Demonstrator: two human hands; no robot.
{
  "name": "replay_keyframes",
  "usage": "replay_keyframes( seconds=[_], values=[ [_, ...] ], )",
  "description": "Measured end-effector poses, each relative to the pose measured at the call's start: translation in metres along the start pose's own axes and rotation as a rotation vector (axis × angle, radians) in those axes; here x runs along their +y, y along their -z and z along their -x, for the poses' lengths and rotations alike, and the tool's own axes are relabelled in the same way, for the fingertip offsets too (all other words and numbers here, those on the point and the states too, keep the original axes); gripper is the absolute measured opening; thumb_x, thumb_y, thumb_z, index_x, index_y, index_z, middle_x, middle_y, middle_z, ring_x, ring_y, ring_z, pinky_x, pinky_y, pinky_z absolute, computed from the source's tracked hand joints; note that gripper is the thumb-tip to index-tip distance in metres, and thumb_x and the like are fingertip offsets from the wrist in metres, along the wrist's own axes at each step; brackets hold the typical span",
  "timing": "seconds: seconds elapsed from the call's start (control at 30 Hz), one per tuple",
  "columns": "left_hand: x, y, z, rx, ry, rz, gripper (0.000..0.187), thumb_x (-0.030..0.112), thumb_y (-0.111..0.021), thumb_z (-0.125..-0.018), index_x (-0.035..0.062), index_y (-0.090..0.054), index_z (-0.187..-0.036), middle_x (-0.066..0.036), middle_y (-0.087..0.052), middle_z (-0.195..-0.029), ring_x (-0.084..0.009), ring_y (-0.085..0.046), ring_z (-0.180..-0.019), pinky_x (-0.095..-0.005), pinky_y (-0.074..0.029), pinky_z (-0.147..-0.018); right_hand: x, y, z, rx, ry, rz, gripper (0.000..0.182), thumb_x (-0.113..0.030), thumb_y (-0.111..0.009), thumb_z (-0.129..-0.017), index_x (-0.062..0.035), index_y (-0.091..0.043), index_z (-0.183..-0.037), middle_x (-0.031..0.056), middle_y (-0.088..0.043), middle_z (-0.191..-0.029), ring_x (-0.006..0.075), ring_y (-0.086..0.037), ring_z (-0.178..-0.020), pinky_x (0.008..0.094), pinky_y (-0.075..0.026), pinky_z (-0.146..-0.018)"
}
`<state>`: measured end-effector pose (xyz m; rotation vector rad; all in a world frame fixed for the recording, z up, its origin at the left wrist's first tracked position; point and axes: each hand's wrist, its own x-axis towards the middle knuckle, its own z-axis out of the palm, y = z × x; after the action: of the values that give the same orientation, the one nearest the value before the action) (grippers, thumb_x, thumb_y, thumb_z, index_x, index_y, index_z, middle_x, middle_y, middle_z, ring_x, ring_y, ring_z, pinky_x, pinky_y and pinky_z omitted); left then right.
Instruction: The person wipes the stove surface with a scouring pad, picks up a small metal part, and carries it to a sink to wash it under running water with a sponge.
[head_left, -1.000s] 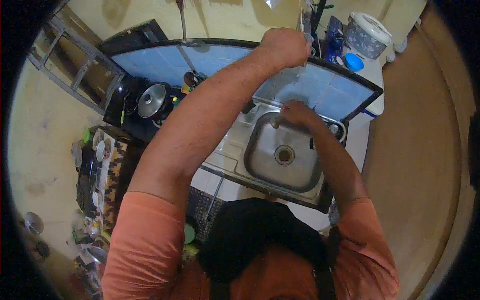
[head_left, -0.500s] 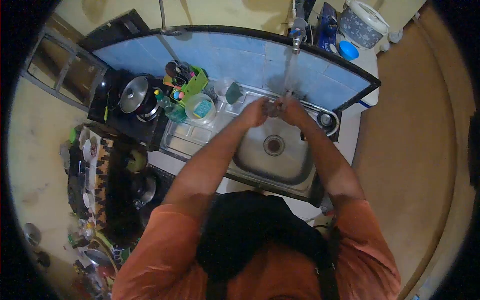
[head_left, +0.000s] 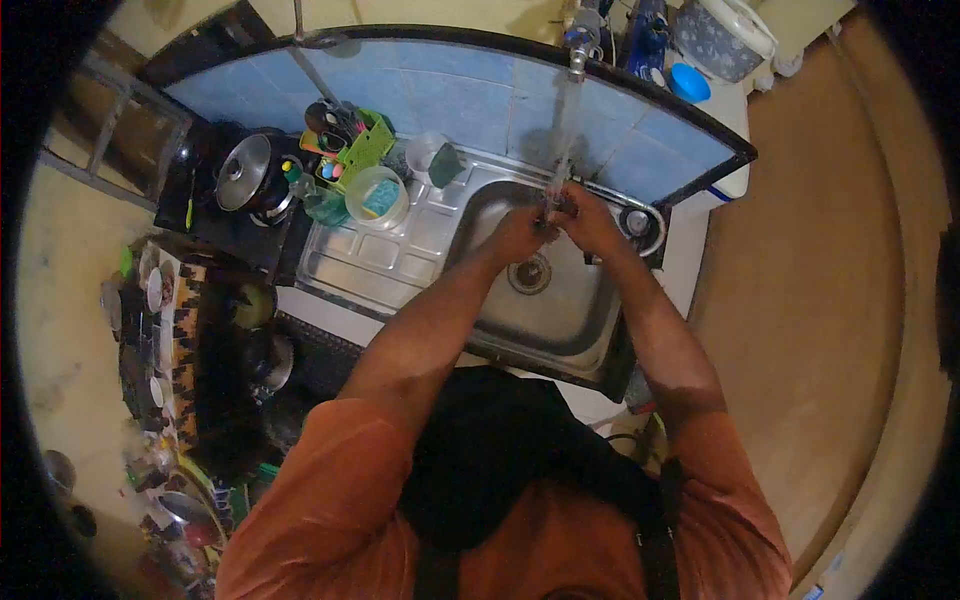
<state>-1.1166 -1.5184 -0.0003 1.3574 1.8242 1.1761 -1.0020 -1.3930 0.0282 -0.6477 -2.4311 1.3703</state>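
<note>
Water (head_left: 566,135) pours from the tap (head_left: 578,52) onto my two hands, which meet over the back of the steel sink (head_left: 550,325). Curled fingers close my left hand (head_left: 522,236) at the left of the stream. My right hand (head_left: 588,220) is closed too, its fingertips touching or nearly touching the left ones. Whatever lies between them is small, dark and blurred by the water. Just below the hands, the round drain (head_left: 530,273) shows in the basin floor.
On the ribbed drainboard (head_left: 365,265) stand a tub (head_left: 390,215) with a blue sponge (head_left: 382,197), a clear container (head_left: 425,152), a green bottle (head_left: 325,207) and a green utensil rack (head_left: 368,150). A lidded pot (head_left: 243,175) sits on the stove at left.
My hands have drawn closer together and slightly nearer to the drain, still under the stream. The camera view has shifted a little, moving the sink and counter up and left.
</note>
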Motion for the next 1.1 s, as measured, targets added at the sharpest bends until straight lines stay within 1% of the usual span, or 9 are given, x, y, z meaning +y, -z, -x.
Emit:
replay_keyframes(
  seconds=[0.1,0.33,0.5,0.6,0.7,0.8,0.9,1.0,1.1],
  values=[
    [-0.050,-0.021,-0.014,0.178,-0.105,0.083,0.038,0.025,-0.067,-0.082,0.0066,-0.058,-0.115,-0.017,-0.065,-0.100,-0.0291,-0.064,-0.093,-0.0376,-0.048,-0.083,0.013,-0.007,-0.003,-0.016,0.098,0.042,0.032,-0.007,-0.069,-0.078,-0.0060,-0.060,-0.109,0.0110,-0.064,-0.098,0.0215,-0.062,-0.090,0.0329,-0.049,-0.080],
    [-0.008,-0.003,-0.002,0.047,0.013,-0.036,0.032,0.012,-0.063,-0.081,0.0030,-0.057,-0.110,-0.021,-0.064,-0.096,-0.0366,-0.062,-0.090,-0.0400,-0.049,-0.077,-0.021,-0.006,-0.006,-0.039,0.114,0.231,0.024,-0.018,-0.067,-0.079,-0.0056,-0.065,-0.099,0.0157,-0.066,-0.092,0.0300,-0.063,-0.084,0.0388,-0.049,-0.076],
    [-0.022,-0.013,-0.009,0.263,-0.019,-0.136,0.029,0.016,-0.064,-0.080,0.0051,-0.059,-0.105,-0.019,-0.066,-0.094,-0.0319,-0.064,-0.092,-0.0408,-0.050,-0.077,0.002,-0.019,-0.015,0.004,0.165,0.366,0.023,-0.019,-0.059,-0.081,-0.0091,-0.064,-0.102,0.0160,-0.064,-0.100,0.0360,-0.060,-0.095,0.0443,-0.047,-0.083],
    [-0.042,-0.015,-0.017,0.191,-0.229,-0.222,0.029,0.015,-0.063,-0.079,0.0039,-0.059,-0.106,-0.020,-0.065,-0.100,-0.0342,-0.062,-0.095,-0.0411,-0.050,-0.080,-0.008,-0.015,-0.015,0.020,0.211,0.363,0.023,-0.019,-0.057,-0.082,-0.0089,-0.064,-0.101,0.0172,-0.064,-0.096,0.0372,-0.060,-0.091,0.0454,-0.048,-0.081],
    [-0.031,-0.007,-0.018,-0.151,0.028,-0.193,0.032,0.011,-0.062,-0.078,0.0023,-0.058,-0.108,-0.019,-0.063,-0.106,-0.0350,-0.061,-0.096,-0.0408,-0.048,-0.085,0.000,-0.011,-0.016,-0.045,0.144,0.389,0.022,-0.020,-0.058,-0.081,-0.0082,-0.064,-0.099,0.0185,-0.064,-0.095,0.0382,-0.060,-0.089,0.0468,-0.048,-0.079],
    [-0.011,-0.001,-0.017,-0.244,-0.078,-0.372,0.038,0.004,-0.062,-0.075,0.0004,-0.056,-0.112,-0.016,-0.061,-0.113,-0.0324,-0.061,-0.096,-0.0396,-0.047,-0.089,-0.012,-0.005,-0.008,-0.104,0.027,0.429,0.021,-0.019,-0.059,-0.079,-0.0073,-0.063,-0.096,0.0195,-0.063,-0.094,0.0386,-0.060,-0.089,0.0476,-0.047,-0.078],
    [-0.118,-0.033,-0.041,-0.107,-0.113,-0.480,0.041,0.002,-0.060,-0.075,0.0034,-0.054,-0.116,-0.017,-0.058,-0.117,-0.0301,-0.060,-0.098,-0.0382,-0.047,-0.088,0.006,-0.014,-0.012,-0.078,0.050,0.394,0.024,-0.018,-0.061,-0.078,-0.0066,-0.062,-0.099,0.0193,-0.064,-0.092,0.0384,-0.061,-0.088,0.0460,-0.048,-0.077],
    [-0.034,-0.012,-0.027,-0.004,-0.047,0.011,0.039,0.006,-0.060,-0.076,0.0047,-0.055,-0.115,-0.015,-0.056,-0.121,-0.0287,-0.056,-0.104,-0.0387,-0.045,-0.093,0.011,-0.017,-0.009,-0.031,0.137,0.313,0.028,-0.018,-0.063,-0.078,-0.0073,-0.061,-0.104,0.0188,-0.064,-0.089,0.0379,-0.061,-0.087,0.0440,-0.049,-0.076],
    [-0.030,-0.017,-0.024,-0.025,-0.006,0.022,0.034,0.010,-0.055,-0.083,0.0032,-0.053,-0.116,-0.013,-0.056,-0.119,-0.0258,-0.054,-0.107,-0.0405,-0.044,-0.094,-0.004,-0.011,-0.002,0.023,0.090,0.235,0.028,-0.019,-0.062,-0.080,-0.0087,-0.061,-0.106,0.0192,-0.063,-0.091,0.0376,-0.061,-0.088,0.0436,-0.049,-0.077]
  ],
)
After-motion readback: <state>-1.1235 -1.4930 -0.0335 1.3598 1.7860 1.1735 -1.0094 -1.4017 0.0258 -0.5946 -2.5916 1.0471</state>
